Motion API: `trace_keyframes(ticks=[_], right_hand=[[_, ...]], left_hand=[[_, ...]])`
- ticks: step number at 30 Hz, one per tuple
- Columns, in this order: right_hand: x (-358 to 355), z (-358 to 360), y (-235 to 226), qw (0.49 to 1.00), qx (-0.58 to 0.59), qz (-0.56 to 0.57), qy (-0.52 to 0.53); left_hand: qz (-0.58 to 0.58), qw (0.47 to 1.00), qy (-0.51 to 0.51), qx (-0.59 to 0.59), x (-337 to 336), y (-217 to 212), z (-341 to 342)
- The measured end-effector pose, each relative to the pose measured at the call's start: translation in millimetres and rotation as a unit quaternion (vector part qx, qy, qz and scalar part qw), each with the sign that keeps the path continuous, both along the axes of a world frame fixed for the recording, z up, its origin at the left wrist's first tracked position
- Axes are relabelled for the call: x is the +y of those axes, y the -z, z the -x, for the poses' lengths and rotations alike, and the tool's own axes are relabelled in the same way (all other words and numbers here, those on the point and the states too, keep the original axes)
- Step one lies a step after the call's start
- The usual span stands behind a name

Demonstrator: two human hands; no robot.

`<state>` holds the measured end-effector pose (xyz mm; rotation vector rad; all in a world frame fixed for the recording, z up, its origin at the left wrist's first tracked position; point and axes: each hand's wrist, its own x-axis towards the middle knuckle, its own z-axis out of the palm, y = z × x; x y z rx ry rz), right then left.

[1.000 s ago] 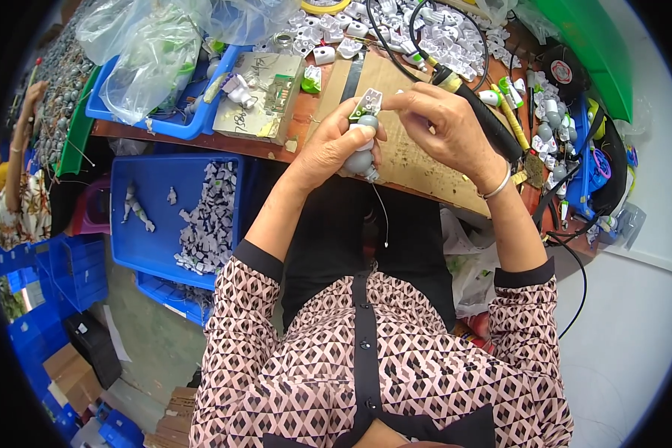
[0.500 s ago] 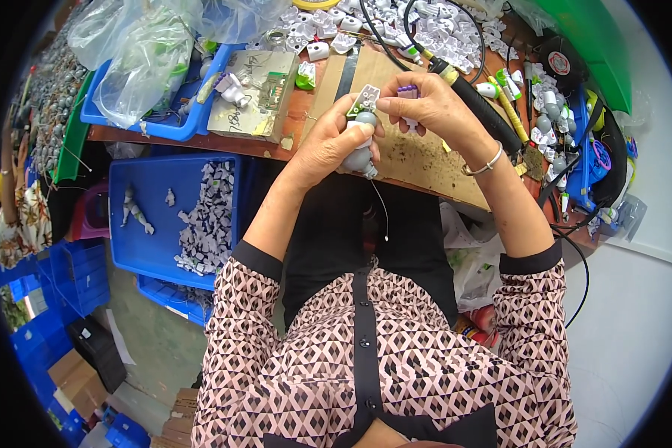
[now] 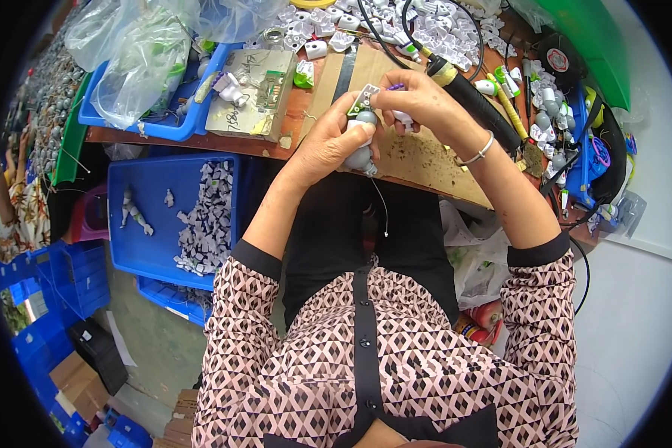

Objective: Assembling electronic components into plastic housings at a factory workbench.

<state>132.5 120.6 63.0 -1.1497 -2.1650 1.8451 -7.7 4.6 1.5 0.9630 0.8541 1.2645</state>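
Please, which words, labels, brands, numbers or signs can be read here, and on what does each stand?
Light beige rectangular block: dark handwritten characters, partly legible; I do not copy them.
Round black object: red-and-white round label, too small to read.
I can read no other text.

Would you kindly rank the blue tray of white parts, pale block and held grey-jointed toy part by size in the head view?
1. Blue tray of white parts
2. Pale block
3. Grey-jointed toy part
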Motion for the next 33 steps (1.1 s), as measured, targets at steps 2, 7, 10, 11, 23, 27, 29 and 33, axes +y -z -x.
trace_keyframes(ticks=[2, 7, 10, 11, 23, 27, 29, 33], right_hand=[[4.3, 0.0, 12.1, 0.997, 0.033, 0.062, 0.009], [5.1, -5.4, 18.4, 0.998, 0.067, 0.005, -0.017], [4.0, -7.8, 16.6, 0.9, 0.165, -0.395, -0.08], [2.6, -10.4, 9.4, 0.863, 0.153, -0.469, -0.109], [27.1, -6.7, -19.2, 0.663, 0.086, -0.659, -0.344], [33.4, -2.0, -20.3, 0.662, 0.081, -0.645, -0.372], [36.9, 0.5, -20.0, 0.666, 0.104, -0.629, -0.387], [38.5, 3.4, -21.1, 0.679, 0.093, -0.605, -0.405]], left_hand=[[0.0, 1.0, -0.003, -0.003, 0.6, 0.0, -0.7], [0.009, 0.996, 0.012, -0.085, 1.0, 4.8, 5.4], [0.013, 0.993, 0.011, -0.114, 1.0, 5.1, 7.4], [0.014, 0.994, 0.016, -0.107, 0.8, 4.6, 8.1], [0.022, 0.994, 0.062, -0.09, 2.9, 2.8, 12.6], [0.027, 0.993, 0.069, -0.094, 3.7, 2.3, 12.8], [0.03, 0.993, 0.07, -0.094, 4.1, 1.1, 12.5], [0.03, 0.992, 0.081, -0.095, 4.2, -1.6, 12.4]])
